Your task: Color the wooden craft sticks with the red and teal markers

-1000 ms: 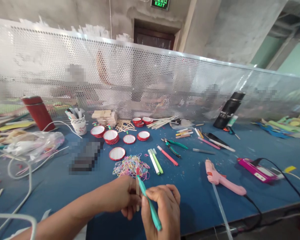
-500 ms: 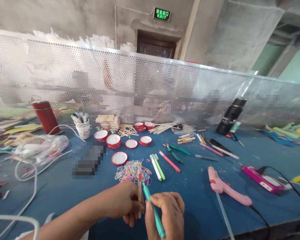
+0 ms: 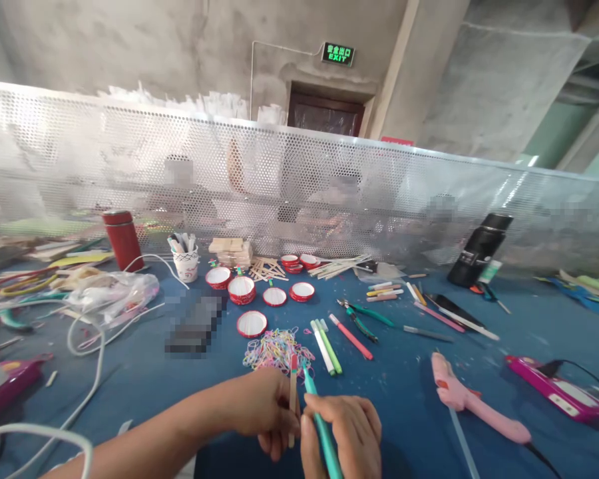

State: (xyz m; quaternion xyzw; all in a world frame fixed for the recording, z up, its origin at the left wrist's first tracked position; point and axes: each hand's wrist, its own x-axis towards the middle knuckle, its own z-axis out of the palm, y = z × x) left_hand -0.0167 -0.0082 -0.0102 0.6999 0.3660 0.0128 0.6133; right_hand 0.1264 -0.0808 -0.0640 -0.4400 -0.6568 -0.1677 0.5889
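At the near middle of the table, my left hand [image 3: 273, 411] pinches a wooden craft stick [image 3: 293, 394] upright; its top end is coloured red with a green band below. Beside it, my right hand [image 3: 343, 429] is closed around a teal marker [image 3: 324, 436], its tip close to the stick's coloured end. Whether the tip touches the stick I cannot tell. Just beyond both hands lies a heap of pastel rubber bands [image 3: 274, 350]. White and green markers [image 3: 326, 349] and a red marker [image 3: 352, 337] lie right of the heap.
Red-rimmed round lids [image 3: 252, 324] stand beyond the bands, with wooden sticks [image 3: 267, 269] behind. Green-handled pliers [image 3: 360, 318], a pink glue gun [image 3: 472, 399] and a black bottle [image 3: 480, 251] are on the right. A phone [image 3: 197, 324], paper cup [image 3: 186, 264] and red flask [image 3: 123, 241] sit left.
The view has shifted, so everything appears further right and slightly lower. Both hands keep their hold on the stick and marker; the teal section on the stick looks larger now.
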